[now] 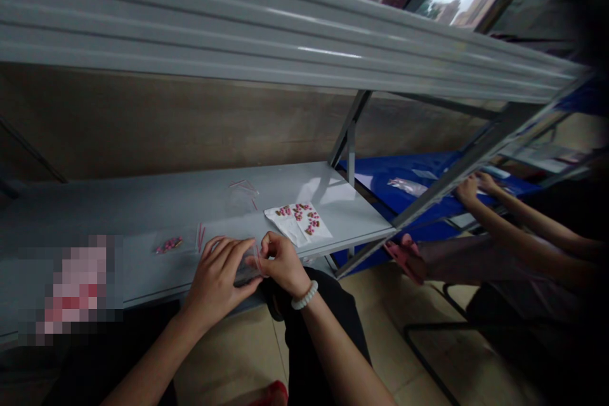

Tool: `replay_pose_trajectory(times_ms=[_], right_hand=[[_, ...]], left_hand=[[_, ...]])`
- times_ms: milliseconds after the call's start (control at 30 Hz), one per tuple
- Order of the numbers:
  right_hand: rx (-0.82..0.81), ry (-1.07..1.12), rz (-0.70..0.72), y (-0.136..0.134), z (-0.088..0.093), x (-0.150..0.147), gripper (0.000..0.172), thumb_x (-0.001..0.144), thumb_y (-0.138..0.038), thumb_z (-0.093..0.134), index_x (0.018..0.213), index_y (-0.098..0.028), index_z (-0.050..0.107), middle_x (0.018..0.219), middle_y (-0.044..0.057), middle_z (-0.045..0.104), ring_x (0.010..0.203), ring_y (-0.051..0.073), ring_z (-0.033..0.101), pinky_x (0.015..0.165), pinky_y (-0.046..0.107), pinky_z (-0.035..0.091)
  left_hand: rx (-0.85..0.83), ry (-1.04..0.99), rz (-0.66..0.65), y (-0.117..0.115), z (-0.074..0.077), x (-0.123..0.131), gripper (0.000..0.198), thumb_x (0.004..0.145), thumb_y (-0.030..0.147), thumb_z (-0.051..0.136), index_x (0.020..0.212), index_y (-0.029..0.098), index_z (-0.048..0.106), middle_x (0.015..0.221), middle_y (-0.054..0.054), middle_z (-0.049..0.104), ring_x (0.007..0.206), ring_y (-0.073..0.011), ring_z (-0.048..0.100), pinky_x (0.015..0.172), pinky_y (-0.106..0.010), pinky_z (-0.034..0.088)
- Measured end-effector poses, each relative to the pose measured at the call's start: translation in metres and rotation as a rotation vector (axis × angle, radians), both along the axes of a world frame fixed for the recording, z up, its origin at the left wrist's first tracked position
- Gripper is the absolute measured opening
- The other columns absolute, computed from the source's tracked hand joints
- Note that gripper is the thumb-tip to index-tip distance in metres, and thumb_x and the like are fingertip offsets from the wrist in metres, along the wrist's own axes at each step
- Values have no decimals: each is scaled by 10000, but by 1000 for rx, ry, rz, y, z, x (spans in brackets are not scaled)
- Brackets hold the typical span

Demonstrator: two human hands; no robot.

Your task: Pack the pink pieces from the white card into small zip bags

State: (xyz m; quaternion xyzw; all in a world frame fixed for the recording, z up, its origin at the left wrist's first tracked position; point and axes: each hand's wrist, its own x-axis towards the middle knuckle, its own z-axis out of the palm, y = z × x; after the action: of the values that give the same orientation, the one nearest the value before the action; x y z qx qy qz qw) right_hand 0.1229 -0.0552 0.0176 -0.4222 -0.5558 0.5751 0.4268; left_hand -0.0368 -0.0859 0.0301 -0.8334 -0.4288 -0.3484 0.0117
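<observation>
At the lower centre of the frame, by the front edge of the grey tabletop point(143, 203), the right hand point(285, 265) pinched a small clear bag point(246, 271) by its red-striped side; the left hand point(216, 279) curved around it, thumb and fingers spread apart. Behind, the surface ran back beneath a ribbed shelf point(238, 25). Right of centre, a white packet point(292, 233) bore pink-and-brown pieces point(311, 226); left of centre, a clear pouch point(190, 242) held similar pieces.

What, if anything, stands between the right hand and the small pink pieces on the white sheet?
Nothing visible: the small pink pieces lie uncovered on the flat white sheet, just beyond the right hand, which holds a clear plastic bag.
</observation>
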Motion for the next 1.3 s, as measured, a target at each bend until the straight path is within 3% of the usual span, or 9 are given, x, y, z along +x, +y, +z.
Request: replay_pose_trajectory(times_ms=[133, 333, 633, 933, 1100, 1300], right_hand=[[48, -51, 1, 0, 0, -3, 419, 585, -300, 761, 630, -211, 355, 546, -94, 401, 487, 55, 333, 452, 193, 260], [155, -295, 17, 1, 4, -2, 362, 536, -246, 743, 680, -200, 415, 571, -88, 404, 540, 75, 345, 477, 202, 264], [178, -405, -42, -1, 2, -4, 215, 610, -203, 638, 673, -191, 432, 569, -75, 423, 550, 81, 369, 512, 209, 299], [12, -251, 22, -2, 4, 1, 188, 611, -162, 628, 690, -183, 459, 551, -79, 440, 506, 63, 384, 461, 183, 302], [-157, 22, 170, 0, 7, 10, 317, 642, -328, 727, 792, -189, 486, 581, -70, 522, 467, 66, 463, 452, 185, 379], [-194, 88, 143, -2, 10, 15, 378, 649, -442, 759, 795, -179, 530, 566, -63, 528, 441, 61, 460, 430, 186, 414]], left_hand=[[-8, 14, -19, -1, 1, 1, 472, 744, 223, 670, 1188, 196, 512, 1029, -80, 659, 971, -255, 579, 947, -451, 397], [-30, 49, -61, -4, 0, 5, 567, 726, 190, 647, 1273, 198, 499, 1091, -81, 640, 999, -258, 564, 957, -455, 393], [33, 104, -39, -7, -2, 6, 559, 786, 230, 644, 1316, 180, 473, 1018, -67, 661, 963, -239, 583, 984, -478, 361], [-13, -18, -72, -7, -3, 8, 499, 730, 253, 701, 1202, 219, 543, 1042, -58, 675, 986, -249, 597, 996, -476, 364], [-188, -264, -47, -4, 0, 10, 425, 711, 192, 695, 1114, 235, 566, 1029, -50, 653, 974, -234, 595, 876, -398, 466], [-264, -402, -67, -1, -1, 13, 417, 690, 124, 683, 1079, 231, 577, 1069, -52, 626, 1015, -226, 587, 891, -383, 476]])
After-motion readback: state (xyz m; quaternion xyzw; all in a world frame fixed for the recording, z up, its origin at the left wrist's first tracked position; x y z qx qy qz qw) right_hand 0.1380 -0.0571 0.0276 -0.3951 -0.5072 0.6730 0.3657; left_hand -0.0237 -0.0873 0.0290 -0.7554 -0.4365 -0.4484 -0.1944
